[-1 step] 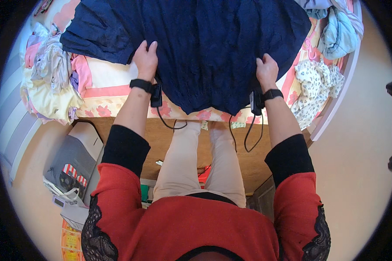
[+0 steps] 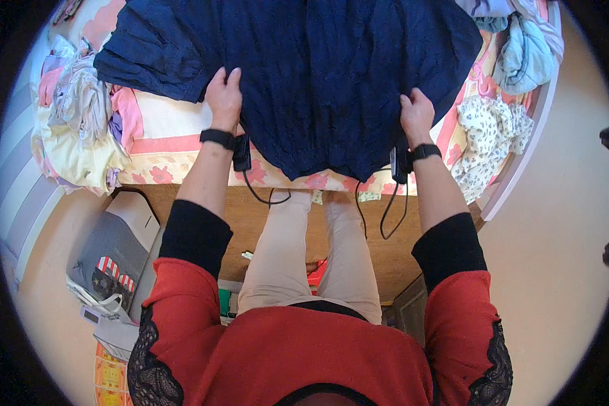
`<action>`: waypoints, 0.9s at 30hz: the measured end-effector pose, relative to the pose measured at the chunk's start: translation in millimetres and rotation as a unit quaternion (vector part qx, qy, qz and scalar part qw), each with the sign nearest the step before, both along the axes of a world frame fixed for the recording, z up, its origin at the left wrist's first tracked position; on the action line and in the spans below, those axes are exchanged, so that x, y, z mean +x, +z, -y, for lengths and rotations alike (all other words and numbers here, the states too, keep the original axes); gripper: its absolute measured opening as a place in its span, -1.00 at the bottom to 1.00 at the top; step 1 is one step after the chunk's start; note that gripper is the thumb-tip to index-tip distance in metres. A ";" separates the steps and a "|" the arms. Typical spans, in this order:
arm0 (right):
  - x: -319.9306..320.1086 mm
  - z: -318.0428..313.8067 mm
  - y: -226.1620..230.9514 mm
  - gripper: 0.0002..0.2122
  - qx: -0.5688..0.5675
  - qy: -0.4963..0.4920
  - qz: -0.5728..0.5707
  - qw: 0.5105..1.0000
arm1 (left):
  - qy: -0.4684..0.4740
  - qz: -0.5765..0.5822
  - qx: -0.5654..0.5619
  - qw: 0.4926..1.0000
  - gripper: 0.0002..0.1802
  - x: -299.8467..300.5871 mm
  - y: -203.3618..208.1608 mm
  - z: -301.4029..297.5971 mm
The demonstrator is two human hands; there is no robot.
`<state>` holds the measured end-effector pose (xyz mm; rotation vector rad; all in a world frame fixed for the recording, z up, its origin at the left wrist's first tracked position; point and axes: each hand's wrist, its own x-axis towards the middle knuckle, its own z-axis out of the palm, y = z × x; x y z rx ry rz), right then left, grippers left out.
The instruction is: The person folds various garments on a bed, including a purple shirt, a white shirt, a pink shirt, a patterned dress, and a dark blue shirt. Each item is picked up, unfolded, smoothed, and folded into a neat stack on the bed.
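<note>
A wide navy blue garment [image 2: 318, 88] lies spread over the bed, its lower end near the bed's front edge. A sleeve-like part reaches out to the left; the top runs out of the picture. My left hand [image 2: 224, 98] is closed at the garment's left side, thumb and one finger showing over the cloth. On the opposite side my right hand [image 2: 417, 114] is closed at the garment's edge in a loose fist. The remaining fingers of both hands are mostly hidden. Each wrist wears a black strap with a small box and a dangling cable.
The bed has a pink floral sheet [image 2: 161, 174]. Crumpled pale clothes [image 2: 81, 122] are heaped at the left. On the right lie a white patterned cloth [image 2: 490, 139] and a light blue garment [image 2: 526, 54], beside the bed's pale rail [image 2: 514, 179]. A grey box-shaped container [image 2: 115, 243] stands below left.
Both hands have shifted very slightly toward me, and the cloth by them has moved a little. Otherwise the scene is the same.
</note>
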<state>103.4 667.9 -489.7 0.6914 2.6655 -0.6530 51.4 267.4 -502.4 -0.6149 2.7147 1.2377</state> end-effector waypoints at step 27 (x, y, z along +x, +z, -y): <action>-88.7 -20.8 28.7 -0.77 0.067 0.141 -0.008 0.988 | 0.214 0.005 0.170 0.962 -0.54 -20.7 18.2 53.0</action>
